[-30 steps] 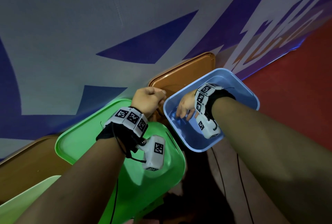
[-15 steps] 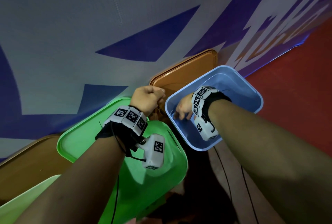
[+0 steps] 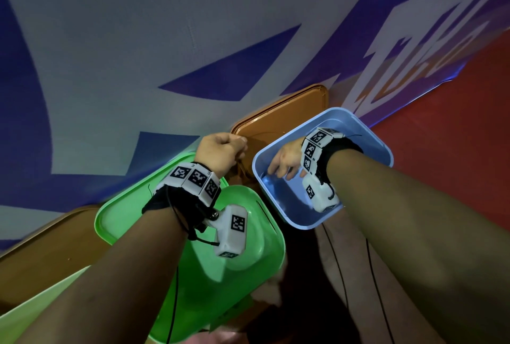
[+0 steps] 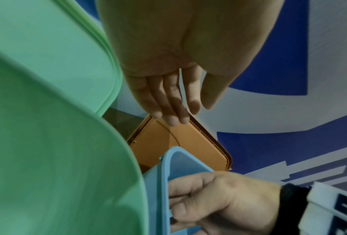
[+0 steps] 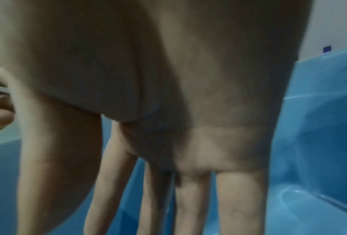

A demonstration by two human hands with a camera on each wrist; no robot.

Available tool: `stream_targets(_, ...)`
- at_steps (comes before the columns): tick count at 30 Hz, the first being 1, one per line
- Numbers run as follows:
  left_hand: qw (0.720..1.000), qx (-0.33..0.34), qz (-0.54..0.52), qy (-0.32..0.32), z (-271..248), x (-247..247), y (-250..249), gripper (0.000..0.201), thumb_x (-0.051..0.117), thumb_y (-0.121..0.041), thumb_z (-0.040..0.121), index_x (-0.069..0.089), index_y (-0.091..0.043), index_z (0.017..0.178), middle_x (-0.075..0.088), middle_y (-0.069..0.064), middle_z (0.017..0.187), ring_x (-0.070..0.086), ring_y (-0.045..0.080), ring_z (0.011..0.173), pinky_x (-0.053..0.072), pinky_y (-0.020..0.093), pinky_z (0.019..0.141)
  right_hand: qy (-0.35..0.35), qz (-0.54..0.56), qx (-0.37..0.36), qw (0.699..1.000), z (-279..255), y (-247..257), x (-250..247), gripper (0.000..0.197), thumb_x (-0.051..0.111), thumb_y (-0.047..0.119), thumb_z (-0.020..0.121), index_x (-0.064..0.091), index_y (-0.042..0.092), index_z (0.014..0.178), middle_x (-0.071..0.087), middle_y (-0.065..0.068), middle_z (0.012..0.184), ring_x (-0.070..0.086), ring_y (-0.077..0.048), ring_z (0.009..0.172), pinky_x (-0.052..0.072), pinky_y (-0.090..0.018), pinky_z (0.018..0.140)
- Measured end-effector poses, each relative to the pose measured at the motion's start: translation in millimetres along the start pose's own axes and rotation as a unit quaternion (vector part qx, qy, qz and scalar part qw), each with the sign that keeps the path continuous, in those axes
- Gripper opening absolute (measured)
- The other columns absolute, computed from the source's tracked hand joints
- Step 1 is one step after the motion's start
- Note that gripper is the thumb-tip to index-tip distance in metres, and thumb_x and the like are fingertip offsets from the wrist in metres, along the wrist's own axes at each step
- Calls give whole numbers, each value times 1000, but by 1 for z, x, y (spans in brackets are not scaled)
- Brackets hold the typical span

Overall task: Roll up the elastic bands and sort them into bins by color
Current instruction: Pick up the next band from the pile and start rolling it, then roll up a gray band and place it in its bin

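Observation:
No elastic band shows in any view. My right hand (image 3: 284,163) reaches down inside the light blue bin (image 3: 372,139). Its fingers (image 5: 190,206) hang straight toward the bin's floor and hold nothing. My left hand (image 3: 220,150) hovers over the near corner of an orange lid (image 3: 292,112), just past the green bin (image 3: 248,250). From above its knuckles look bent. In the left wrist view its fingers (image 4: 168,103) lie loosely together with the thumb apart, and nothing is in them. The same view shows my right hand (image 4: 198,198) behind the blue bin's rim (image 4: 164,182).
The green bin sits on a green lid (image 3: 124,205) at centre left. A brown lid (image 3: 41,247) and a pale green edge (image 3: 16,321) lie at the lower left. The bins stand on a white and blue patterned mat (image 3: 138,54), with red floor (image 3: 455,136) at the right.
Almost nothing differs: my right hand stays in the blue bin and my left hand stays over the orange lid. The view has shifted slightly.

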State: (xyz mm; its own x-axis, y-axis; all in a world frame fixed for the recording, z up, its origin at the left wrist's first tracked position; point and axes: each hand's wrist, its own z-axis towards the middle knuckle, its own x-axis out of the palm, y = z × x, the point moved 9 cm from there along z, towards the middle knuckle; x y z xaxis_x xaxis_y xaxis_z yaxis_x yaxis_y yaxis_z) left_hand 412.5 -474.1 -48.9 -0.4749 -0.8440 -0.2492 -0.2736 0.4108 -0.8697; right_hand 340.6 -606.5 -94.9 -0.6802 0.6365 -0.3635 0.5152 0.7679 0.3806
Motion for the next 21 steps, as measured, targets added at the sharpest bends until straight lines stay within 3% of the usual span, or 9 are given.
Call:
stream_targets(2,1000,7,-5,-8,-6,-7,-5,21,61,-14,91,65,-16,70,66,10,78,57,20,70,48,34,71,-30,32,-12,999,-15,6,-8,37,53,8,95,53,7,133,56,-4,102,57,-11,83,46,-10,45)
stream_targets(4,1000,16,-10,-14,-15,-16,-12,21,61,-13,90,66,-15,69,66,13,78,58,22,71,51,40,78,-53,61,-23,996,-33,15,-14,33,54,6,95,56,3,128,56,-5,106,57,-9,79,46,-11,46)
stream_targets(5,1000,23,-12,-16,-21,-20,-17,21,61,-13,90,65,-14,69,66,14,79,57,23,72,52,39,79,-64,69,-31,995,-42,22,-17,31,54,7,95,58,5,125,57,-4,107,58,-7,78,46,-12,48)
stream_targets(8,998,44,-11,-33,-45,-42,-29,21,60,-13,91,64,-14,71,65,14,80,58,21,73,49,24,66,-120,123,-68,983,-68,46,-29,20,54,11,95,64,13,113,63,-1,99,59,-7,77,46,-16,54)
stream_targets(11,996,62,-18,-57,-75,-70,-33,19,61,-17,91,65,-14,73,68,12,83,62,18,75,47,27,66,-174,190,-122,958,-98,79,-26,11,55,15,95,63,22,93,64,4,86,60,-8,75,44,-21,66)
stream_targets(15,990,86,-45,-98,-126,-116,-29,19,61,-13,90,64,-16,71,65,6,77,60,13,69,44,25,65,-222,247,-205,921,-140,134,8,10,56,13,94,62,21,92,66,2,86,59,-14,79,44,-25,73)
stream_targets(19,982,102,-62,-146,-183,-168,-6,19,61,-14,90,65,-19,73,66,4,76,61,14,71,47,28,69,-241,225,-260,907,-171,186,61,10,59,14,92,63,18,100,68,-2,97,66,-14,85,48,-31,84)
stream_targets(21,978,104,-65,-169,-211,-194,14,19,61,-14,91,64,-20,73,66,1,76,61,13,71,47,28,70,-242,219,-278,903,-179,209,92,9,59,13,92,62,19,96,68,-4,98,66,-14,83,47,-29,81)
